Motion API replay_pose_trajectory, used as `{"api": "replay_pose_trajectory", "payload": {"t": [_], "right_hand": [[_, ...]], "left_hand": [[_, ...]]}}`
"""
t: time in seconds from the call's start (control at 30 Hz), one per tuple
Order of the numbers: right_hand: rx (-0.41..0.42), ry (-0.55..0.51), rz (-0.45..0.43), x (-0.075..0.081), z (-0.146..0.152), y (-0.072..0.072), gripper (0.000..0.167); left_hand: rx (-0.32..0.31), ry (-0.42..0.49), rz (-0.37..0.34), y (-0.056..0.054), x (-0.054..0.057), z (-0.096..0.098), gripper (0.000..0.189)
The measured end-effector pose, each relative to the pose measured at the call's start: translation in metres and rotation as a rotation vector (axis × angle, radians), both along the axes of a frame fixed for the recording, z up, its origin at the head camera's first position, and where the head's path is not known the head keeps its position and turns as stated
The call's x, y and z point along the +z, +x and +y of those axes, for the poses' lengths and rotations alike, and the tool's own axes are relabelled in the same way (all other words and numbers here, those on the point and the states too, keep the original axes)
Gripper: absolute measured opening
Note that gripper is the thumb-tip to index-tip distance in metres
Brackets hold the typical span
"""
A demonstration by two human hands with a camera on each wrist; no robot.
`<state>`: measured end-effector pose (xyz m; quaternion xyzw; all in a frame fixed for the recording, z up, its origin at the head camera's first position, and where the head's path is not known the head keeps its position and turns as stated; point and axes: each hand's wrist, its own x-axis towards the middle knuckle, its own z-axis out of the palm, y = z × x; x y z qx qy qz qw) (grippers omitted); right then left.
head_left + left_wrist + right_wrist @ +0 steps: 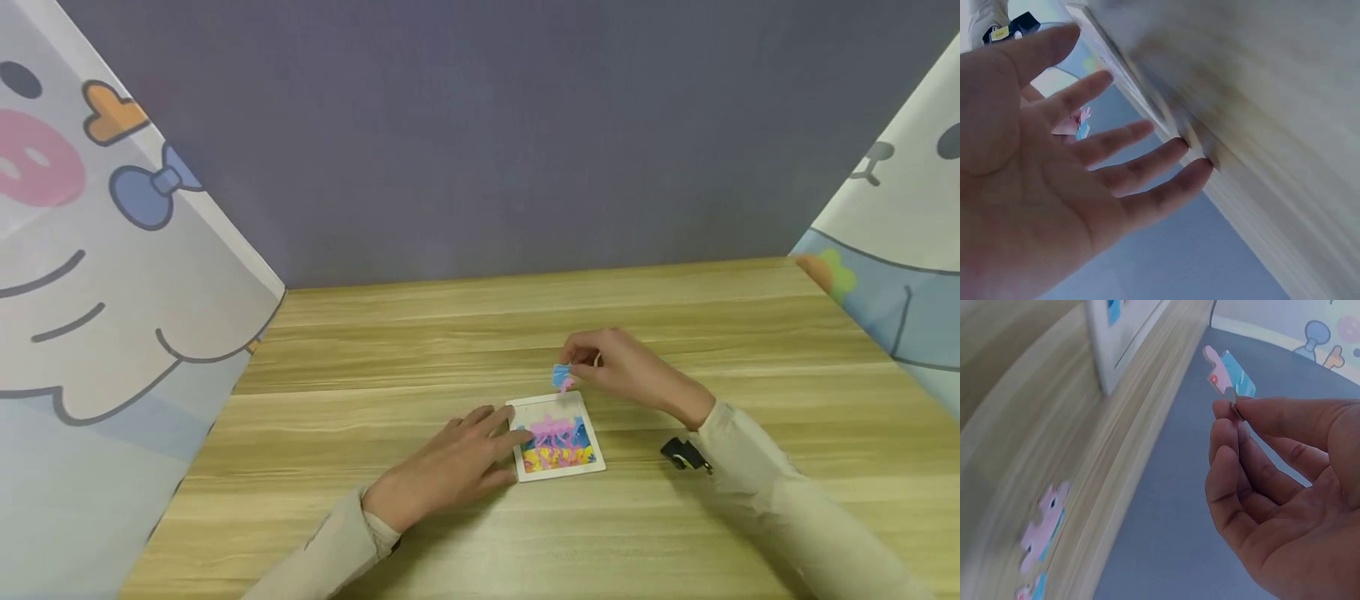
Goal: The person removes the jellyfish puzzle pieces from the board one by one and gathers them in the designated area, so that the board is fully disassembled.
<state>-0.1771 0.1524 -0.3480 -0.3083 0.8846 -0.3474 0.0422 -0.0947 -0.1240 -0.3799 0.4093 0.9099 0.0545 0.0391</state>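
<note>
A jigsaw puzzle piece (561, 377), pink and light blue, is pinched between the thumb and fingertips of my right hand (633, 373), just above the far edge of a puzzle tray. The same puzzle piece (1230, 374) shows in the right wrist view. The white-rimmed puzzle tray (534, 412) lies flat and contains a pink jellyfish picture over blue and yellow; its upper strip is bare. My left hand (453, 462) rests at the tray's left side, fingers spread and fairly straight, one finger reaching over the picture. In the left wrist view its palm is bare.
Two loose pink-and-blue puzzle pieces (1044, 531) lie on the wooden table in the right wrist view. A black device (686, 455) sits at my right wrist. A grey panel (525, 150) stands behind the table, with cartoon-printed cloth (150, 275) at both sides.
</note>
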Motion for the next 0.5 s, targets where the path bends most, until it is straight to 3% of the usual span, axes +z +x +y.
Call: {"api": "replay_pose_trajectory", "payload": {"t": [0.1, 0.27, 0.5], "right_hand": [[-0.035, 0.005, 0.019, -0.001, 0.007, 0.001, 0.013], [-0.057, 0.007, 0.037, -0.005, 0.015, 0.001, 0.013], [-0.073, 0.017, 0.051, -0.014, 0.021, -0.003, 0.013]], "left_hand": [[-0.008, 0.031, 0.015, 0.004, -0.001, 0.000, 0.049], [-0.015, -0.034, 0.008, 0.012, 0.000, -0.001, 0.052], [0.037, -0.070, -0.005, 0.015, 0.000, 0.004, 0.053]]}}
